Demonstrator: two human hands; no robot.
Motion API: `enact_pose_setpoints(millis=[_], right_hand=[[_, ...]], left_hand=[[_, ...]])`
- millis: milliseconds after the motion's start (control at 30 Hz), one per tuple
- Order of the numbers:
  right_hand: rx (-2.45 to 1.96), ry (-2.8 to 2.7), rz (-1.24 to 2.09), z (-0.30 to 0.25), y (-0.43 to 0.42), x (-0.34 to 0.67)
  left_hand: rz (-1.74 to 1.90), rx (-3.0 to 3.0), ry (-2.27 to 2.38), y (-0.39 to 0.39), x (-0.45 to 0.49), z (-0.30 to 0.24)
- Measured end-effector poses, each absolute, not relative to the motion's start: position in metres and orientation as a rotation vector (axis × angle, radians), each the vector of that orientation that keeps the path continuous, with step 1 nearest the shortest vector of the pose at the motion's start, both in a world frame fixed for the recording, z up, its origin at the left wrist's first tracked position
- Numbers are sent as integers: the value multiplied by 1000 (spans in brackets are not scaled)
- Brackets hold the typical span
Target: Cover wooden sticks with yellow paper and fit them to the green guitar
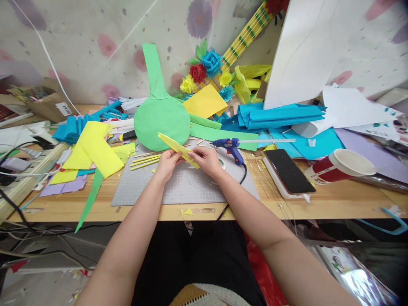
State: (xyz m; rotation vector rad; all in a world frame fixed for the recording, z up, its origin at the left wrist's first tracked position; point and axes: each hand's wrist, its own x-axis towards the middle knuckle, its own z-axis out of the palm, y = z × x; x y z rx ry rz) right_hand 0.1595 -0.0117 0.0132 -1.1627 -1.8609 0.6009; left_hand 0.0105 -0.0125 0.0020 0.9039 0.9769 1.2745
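A folded strip of yellow paper (172, 143) is held up between my two hands, over the grey cutting mat (137, 187). My left hand (169, 163) pinches its lower edge near the middle. At its right end, the fingers of my right hand (206, 160) are closed on the same strip. Several thin yellow sticks (145, 162) lie on the mat just left of my left hand. Behind the strip rests a green paper-covered round shape with a long neck (162, 121). A blue glue gun (230, 146) with a clear glue stick lies right of my right hand.
Yellow paper pieces (95, 148) are heaped at the left, near a power strip (35, 178). Rolled blue paper (280, 115) lies at the back right. A phone (288, 170) and a paper cup (341, 165) occupy the right side. The glue gun's cord (239, 182) crosses the front edge.
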Motion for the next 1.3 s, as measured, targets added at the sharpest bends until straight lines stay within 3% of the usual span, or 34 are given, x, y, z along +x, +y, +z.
enact_pose_setpoints(millis=[633,1300], right_hand=[[-1291,-1774,778,3,5,162],[-1200,-1692,731,3,1,158]], left_hand=[[912,1020,1123,-21,12,9],[1018,918,1142,-21,15,11]])
